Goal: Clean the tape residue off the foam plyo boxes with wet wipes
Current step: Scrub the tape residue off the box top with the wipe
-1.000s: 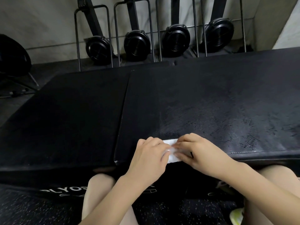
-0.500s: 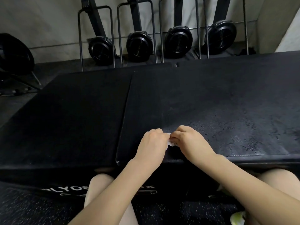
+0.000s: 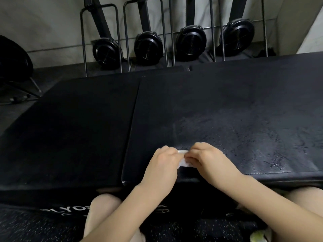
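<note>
Two black foam plyo boxes lie side by side in front of me. The right box [image 3: 227, 110] has a rough, wet-looking patch with pale residue marks on its near right area. The left box [image 3: 70, 128] looks smooth and dark. A small folded white wet wipe [image 3: 183, 162] sits at the near edge of the right box. My left hand [image 3: 163, 165] and my right hand [image 3: 208, 158] both pinch it from either side, fingers curled, knuckles almost touching. Most of the wipe is hidden under my fingers.
My bare knees [image 3: 103, 206] press against the boxes' front face, which bears white lettering [image 3: 64, 209]. Several black fan-wheel machines [image 3: 148, 46] stand upright against the grey wall behind the boxes. A dark round object [image 3: 12, 58] sits at far left. Speckled rubber floor lies below.
Both hands slid slightly forward on the right box and closed tighter together over the wipe, so less white shows than a second ago. The view shifted down a little.
</note>
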`<state>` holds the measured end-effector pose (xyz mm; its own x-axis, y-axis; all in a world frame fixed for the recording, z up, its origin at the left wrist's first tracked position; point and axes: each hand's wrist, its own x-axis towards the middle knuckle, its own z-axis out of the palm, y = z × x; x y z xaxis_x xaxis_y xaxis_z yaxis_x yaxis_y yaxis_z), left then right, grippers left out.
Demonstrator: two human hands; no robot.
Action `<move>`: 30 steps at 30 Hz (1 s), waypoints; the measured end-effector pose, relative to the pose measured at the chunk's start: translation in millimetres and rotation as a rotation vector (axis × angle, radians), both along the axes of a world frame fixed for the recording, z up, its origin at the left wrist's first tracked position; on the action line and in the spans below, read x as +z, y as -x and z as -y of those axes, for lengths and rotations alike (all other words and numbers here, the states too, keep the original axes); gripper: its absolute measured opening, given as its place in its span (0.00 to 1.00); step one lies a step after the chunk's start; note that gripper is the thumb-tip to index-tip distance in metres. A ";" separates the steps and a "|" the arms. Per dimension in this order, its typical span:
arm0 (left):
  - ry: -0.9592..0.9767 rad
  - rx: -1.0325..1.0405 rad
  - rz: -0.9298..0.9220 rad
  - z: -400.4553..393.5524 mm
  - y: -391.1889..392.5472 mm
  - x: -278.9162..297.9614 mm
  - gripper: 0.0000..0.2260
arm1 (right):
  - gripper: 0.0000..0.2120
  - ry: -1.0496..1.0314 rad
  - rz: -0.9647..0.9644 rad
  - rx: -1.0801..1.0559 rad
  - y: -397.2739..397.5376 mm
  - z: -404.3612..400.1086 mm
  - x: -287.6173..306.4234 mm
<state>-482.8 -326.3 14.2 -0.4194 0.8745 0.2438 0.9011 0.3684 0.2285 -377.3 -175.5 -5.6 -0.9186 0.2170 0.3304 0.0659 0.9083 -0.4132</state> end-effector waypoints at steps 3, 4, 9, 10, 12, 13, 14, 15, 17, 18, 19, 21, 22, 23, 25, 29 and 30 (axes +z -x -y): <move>0.085 0.031 -0.059 -28.6 23.4 6.1 0.11 | 0.04 -0.020 -0.017 -0.034 33.1 -22.0 0.7; 0.118 0.061 -0.065 -37.3 28.4 10.9 0.11 | 0.05 -0.027 0.005 -0.052 41.8 -27.1 1.1; 0.200 0.146 -0.035 -45.3 27.2 20.9 0.09 | 0.09 0.028 0.089 -0.048 44.7 -30.7 8.3; 0.180 0.127 -0.034 -40.2 22.4 21.0 0.12 | 0.13 0.067 0.108 -0.028 36.1 -27.5 12.3; 0.155 0.086 -0.002 -22.5 8.5 14.9 0.16 | 0.21 0.092 0.116 0.041 14.0 -19.4 14.8; 0.145 0.060 -0.002 -10.5 -1.7 11.3 0.16 | 0.20 0.097 0.109 0.075 2.5 -13.8 13.8; 0.124 0.039 -0.012 1.5 -12.0 7.0 0.16 | 0.17 0.096 0.091 0.097 -9.1 -7.8 10.8; 0.112 0.021 -0.014 12.7 -22.7 2.3 0.17 | 0.12 0.099 0.072 0.107 -19.9 -2.5 7.0; 0.064 -0.011 -0.043 26.5 -34.5 -9.5 0.18 | 0.07 0.083 0.045 0.109 -33.1 4.0 0.6; 0.039 -0.022 -0.060 28.8 -35.9 -12.7 0.19 | 0.05 0.065 0.042 0.105 -34.1 5.3 -1.7; 0.029 -0.017 -0.073 27.3 -35.6 -12.1 0.17 | 0.05 0.041 0.037 0.101 -31.9 5.8 -2.9; 0.023 -0.001 -0.100 18.8 -28.9 -5.2 0.10 | 0.04 -0.006 0.024 0.079 -19.8 3.8 -3.1; 0.020 0.011 -0.109 12.0 -23.0 -2.1 0.10 | 0.04 -0.026 0.012 0.056 -11.6 1.5 -2.9; 0.026 0.022 -0.114 4.8 -15.5 -0.9 0.09 | 0.04 -0.039 0.008 0.027 -3.0 -1.9 -2.5; 0.063 0.062 -0.118 -5.5 -2.0 0.7 0.09 | 0.05 -0.039 0.017 -0.020 10.2 -7.0 -0.7; 0.078 -0.011 -0.032 -8.3 4.7 10.3 0.11 | 0.07 -0.009 0.034 -0.007 14.7 -8.2 3.2; 0.076 -0.018 0.000 -5.3 1.8 12.4 0.12 | 0.06 0.006 0.054 0.005 10.5 -6.2 4.1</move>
<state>-484.5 -321.0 26.6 -0.4033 0.8979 0.1762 0.9077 0.3683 0.2008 -387.8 -169.3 -1.5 -0.9361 0.2145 0.2790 0.0841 0.9062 -0.4144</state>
